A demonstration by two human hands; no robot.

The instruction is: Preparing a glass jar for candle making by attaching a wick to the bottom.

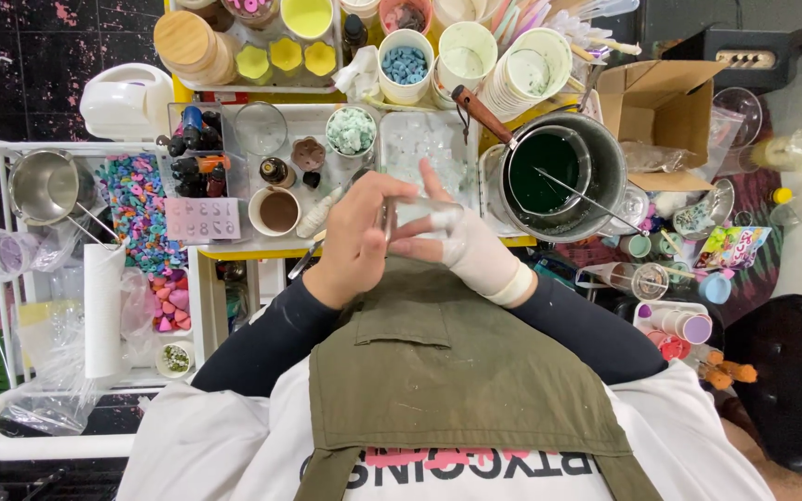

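- My bare left hand (pixel 356 243) and bandage-wrapped right hand (pixel 475 252) pinch a small clear glass piece (pixel 417 210) between the fingertips, held over the apron at chest height.
- The wrapping may dull my grip; the glass could slip onto the clear tray of pale chips (pixel 424 148).
- A careless elbow might knock the steel pot of dark green liquid (pixel 563 176) just beside my right hand.

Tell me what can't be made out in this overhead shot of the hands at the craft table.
Head view only:
- The clear object between the left hand and bandaged right hand: transparent and partly covered by fingers, so its kind is unclear.
- Cups at the top: cut off by the edge.
- Grey pot's depth: hidden by dark green liquid.
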